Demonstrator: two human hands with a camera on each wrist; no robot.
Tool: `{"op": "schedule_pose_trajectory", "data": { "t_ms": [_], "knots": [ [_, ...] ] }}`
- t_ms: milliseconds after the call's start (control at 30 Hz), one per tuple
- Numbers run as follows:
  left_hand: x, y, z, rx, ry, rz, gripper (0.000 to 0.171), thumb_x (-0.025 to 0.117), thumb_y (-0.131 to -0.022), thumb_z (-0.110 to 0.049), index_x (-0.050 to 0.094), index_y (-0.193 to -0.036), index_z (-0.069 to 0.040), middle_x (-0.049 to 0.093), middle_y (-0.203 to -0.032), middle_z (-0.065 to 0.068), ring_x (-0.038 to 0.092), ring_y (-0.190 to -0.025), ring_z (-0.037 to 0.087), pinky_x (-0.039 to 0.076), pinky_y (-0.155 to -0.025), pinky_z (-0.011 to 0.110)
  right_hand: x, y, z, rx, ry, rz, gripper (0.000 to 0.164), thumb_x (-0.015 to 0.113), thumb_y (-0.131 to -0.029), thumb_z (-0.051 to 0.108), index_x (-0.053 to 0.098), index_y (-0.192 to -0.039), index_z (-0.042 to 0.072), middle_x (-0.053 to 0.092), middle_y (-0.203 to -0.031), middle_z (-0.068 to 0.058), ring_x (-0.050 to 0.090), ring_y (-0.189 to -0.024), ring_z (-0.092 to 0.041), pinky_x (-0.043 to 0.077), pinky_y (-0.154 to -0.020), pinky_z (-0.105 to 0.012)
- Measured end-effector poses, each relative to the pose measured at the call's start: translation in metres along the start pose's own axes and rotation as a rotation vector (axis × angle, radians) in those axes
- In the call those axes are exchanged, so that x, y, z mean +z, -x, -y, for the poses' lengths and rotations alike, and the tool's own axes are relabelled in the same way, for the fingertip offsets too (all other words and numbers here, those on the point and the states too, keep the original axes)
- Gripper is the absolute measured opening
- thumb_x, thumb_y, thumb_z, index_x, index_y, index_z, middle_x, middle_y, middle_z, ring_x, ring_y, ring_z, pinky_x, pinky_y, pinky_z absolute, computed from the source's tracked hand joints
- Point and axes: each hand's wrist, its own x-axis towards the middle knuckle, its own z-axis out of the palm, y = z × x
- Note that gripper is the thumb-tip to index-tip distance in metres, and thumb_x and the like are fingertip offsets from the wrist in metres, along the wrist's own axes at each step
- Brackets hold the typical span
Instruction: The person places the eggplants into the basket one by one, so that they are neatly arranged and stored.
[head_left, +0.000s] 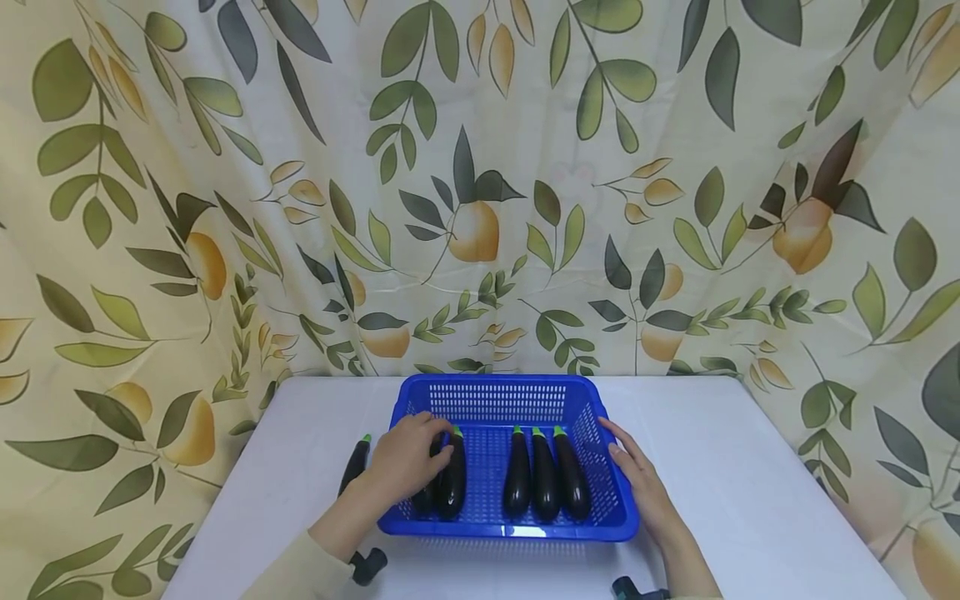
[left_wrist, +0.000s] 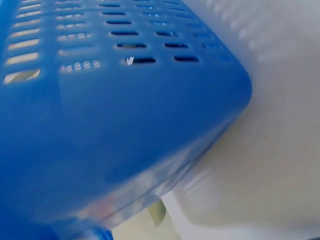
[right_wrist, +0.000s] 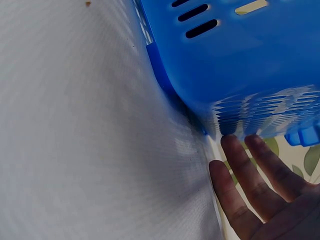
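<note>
In the head view my left hand (head_left: 411, 454) reaches over the left side of a blue plastic basket (head_left: 491, 530). Its thumb and fingers close round the upper part of a dark eggplant (head_left: 424, 497), partly hidden beneath the hand. Right beside it lies another eggplant (head_left: 452, 483) with a green tip. Three more, including a middle eggplant (head_left: 545, 479), lie side by side in the basket's right half. My right hand (head_left: 643, 479) rests at the basket's right rim; the right wrist view shows its fingers (right_wrist: 250, 180) extended along the outer wall.
Outside the basket, on its left, a single eggplant (head_left: 356, 465) lies on the white table (head_left: 720, 433). A curtain (head_left: 480, 292) printed with leaves and fruit hangs behind the table's back edge. In the left wrist view the basket's slotted outer wall (left_wrist: 125, 110) fills much of the picture.
</note>
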Motion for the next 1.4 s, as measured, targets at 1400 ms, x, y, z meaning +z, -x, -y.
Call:
{"op": "schedule_pose_trajectory", "data": {
  "t_ms": [1400],
  "knots": [
    [-0.044,0.02,0.064,-0.277,0.139,-0.066,0.036,0.069,-0.099,-0.03,0.067,-0.133,-0.018,0.069,-0.116,0.006,0.067,-0.102,0.026,0.059,-0.08,0.042,0.0,-0.001,-0.002,0.006,0.013,-0.01,0.055,0.035,-0.11,0.05,0.029,-0.163,0.035,0.017,-0.174,-0.014,0.028,-0.151,-0.058,0.042,-0.106,-0.075]
  ]
}}
